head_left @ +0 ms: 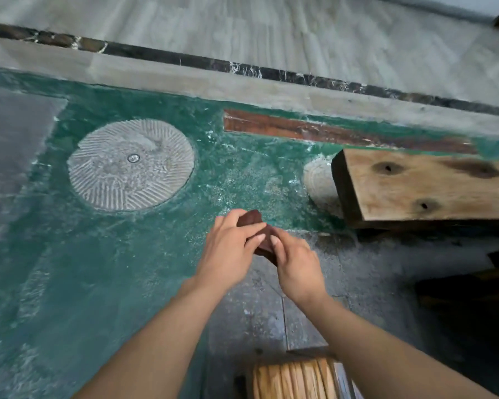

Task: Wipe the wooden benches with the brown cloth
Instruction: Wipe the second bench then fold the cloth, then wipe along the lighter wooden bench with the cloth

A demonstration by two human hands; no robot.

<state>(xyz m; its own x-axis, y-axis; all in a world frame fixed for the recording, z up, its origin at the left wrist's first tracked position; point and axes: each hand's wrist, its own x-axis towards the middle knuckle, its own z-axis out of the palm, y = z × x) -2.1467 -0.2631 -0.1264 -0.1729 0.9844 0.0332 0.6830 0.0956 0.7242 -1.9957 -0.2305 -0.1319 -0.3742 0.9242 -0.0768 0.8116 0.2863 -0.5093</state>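
Cloth (250, 218): bunched between left hand (228, 249) and right hand (297, 263), fingers (252, 228) pinching it. Likely soft, light; grip wadded. Bench (427, 185) at two o'clock.

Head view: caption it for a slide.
Left hand and right hand hold the brown cloth near a wooden bench.
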